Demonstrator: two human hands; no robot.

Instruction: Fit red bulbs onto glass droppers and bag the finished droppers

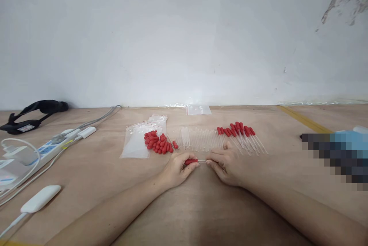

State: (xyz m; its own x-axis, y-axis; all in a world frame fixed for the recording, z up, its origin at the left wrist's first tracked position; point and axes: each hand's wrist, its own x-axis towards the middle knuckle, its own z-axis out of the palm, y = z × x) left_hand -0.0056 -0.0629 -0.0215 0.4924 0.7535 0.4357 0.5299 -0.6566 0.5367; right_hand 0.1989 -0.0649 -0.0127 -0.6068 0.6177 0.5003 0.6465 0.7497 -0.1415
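Nearest, at the table [198,207]: left hand [178,167] grip pinches a red bulb [190,161]; right hand [227,164] grip pinches a clear tube [202,160], in line with it. Step in hand, as judged: bulb and tube being joined; next move calls for straight, gentle pressure. Beyond: loose red bulbs [164,148] left, bare tubes [185,137] centre, bulb-topped tubes [237,126] right. Farthest: wall [172,46].

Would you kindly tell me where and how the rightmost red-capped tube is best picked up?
Probably by its red cap, coming from above and the right, squeezing across its width. The cap is thicker than the slim clear shaft, and the other red-capped tubes crowd its left side.
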